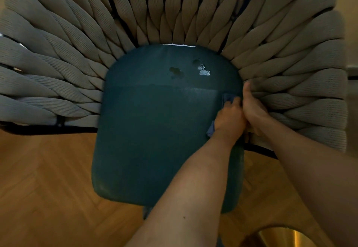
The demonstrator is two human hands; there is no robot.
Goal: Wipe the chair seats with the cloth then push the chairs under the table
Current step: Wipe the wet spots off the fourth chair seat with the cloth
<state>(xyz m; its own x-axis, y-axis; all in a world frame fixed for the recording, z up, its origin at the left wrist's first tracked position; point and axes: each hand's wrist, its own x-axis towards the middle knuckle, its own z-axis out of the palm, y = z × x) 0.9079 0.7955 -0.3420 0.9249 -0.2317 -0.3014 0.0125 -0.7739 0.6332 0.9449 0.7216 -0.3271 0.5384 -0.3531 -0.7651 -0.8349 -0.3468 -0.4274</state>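
Forearms enter from the lower right of the head view, nearest the lens. Left hand (228, 117) has its fingers (235, 101) curled over a folded blue-grey cloth (226, 98), pressing it on the right margin of the dark teal, smooth, rounded-rectangular chair seat (155, 130). Right hand (253, 109) lies just beside it, against the grey woven-rope chair back (77, 53); whether its fingers grip a strand or merely part the ropes cannot be told. Judged hazards: two dark wet-looking blotches (176, 72) and a pale scuff (204, 72) near the rear edge sit outside the wiped band, so short strokes could leave them; the scuff, if it is peeling coating, could lift further under hard rubbing; the cloth could snag between the thick, ribbed, twisted ropes where they meet the seat. Herringbone wooden floor (48, 179) looks hard and glossy, so the chair may slide under side pressure. No worktop is visible.
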